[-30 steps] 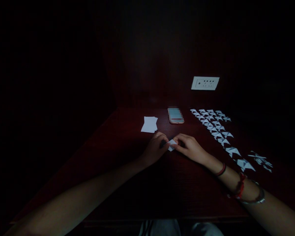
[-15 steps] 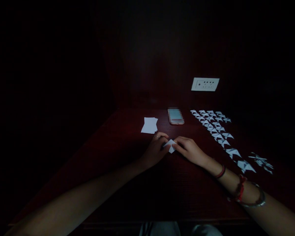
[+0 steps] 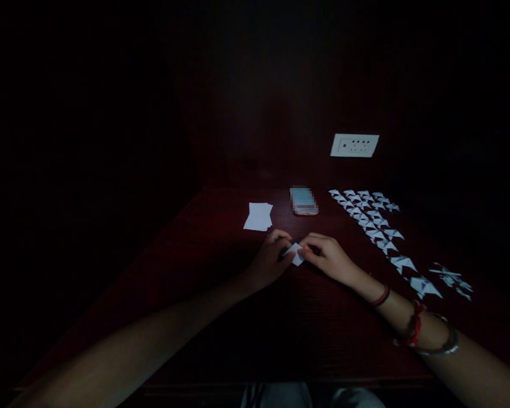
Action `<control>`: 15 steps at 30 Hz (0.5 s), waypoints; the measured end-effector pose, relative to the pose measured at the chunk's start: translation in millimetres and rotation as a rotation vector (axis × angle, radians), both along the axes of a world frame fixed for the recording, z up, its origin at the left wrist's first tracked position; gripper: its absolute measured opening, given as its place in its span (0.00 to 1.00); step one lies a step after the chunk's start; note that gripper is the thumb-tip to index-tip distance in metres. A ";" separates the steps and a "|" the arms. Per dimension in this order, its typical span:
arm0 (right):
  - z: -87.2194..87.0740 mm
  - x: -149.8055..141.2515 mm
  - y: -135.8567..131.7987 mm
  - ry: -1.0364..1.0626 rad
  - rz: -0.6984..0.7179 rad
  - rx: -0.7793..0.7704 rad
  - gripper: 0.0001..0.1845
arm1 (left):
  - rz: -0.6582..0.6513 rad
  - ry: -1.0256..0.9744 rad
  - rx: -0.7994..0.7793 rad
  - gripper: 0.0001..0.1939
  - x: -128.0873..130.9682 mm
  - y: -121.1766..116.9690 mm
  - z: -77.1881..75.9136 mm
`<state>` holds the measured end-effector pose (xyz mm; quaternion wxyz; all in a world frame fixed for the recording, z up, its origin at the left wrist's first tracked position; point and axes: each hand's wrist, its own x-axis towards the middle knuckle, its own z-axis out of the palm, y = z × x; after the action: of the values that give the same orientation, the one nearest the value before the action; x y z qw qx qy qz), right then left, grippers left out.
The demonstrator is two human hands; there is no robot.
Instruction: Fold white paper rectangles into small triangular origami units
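Observation:
A small white piece of folded paper [image 3: 296,259], diamond-shaped from above, is held between my two hands just over the table. My left hand [image 3: 270,260] is closed on its left corner, the thumb lying on top. From the other side, my right hand [image 3: 328,258] pinches the right corner between thumb and fingers. The fingertips cover both side corners of the paper. Beyond my left hand lies a loose stack of white paper sheets [image 3: 258,217].
A phone [image 3: 304,201] with a lit, blurred screen lies behind the hands. Several folded white paper figures [image 3: 374,222] stand in rows at the right, beside a heap of paper scraps [image 3: 451,279]. A white socket plate [image 3: 355,145] is on the wall behind the dark red table [image 3: 187,249].
The folded paper has turned and shifted slightly in my fingers. My right hand's fingers have moved a little up and left along its edge; my left hand has barely moved.

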<state>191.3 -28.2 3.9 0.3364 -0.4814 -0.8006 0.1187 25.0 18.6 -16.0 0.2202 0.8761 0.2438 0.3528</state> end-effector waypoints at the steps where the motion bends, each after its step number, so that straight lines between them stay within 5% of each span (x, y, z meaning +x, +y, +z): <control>1: 0.8 0.2 0.0 -0.001 0.006 -0.004 0.08 | 0.007 -0.006 -0.002 0.05 -0.1 -0.3 0.3; 15: -2.1 0.8 2.6 0.002 0.013 -0.046 0.05 | 0.055 -0.021 0.022 0.07 -0.6 0.5 -0.2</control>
<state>192.1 -25.6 1.9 0.3253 -0.4837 -0.8004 0.1395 24.4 19.2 -16.2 0.2034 0.8678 0.2616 0.3703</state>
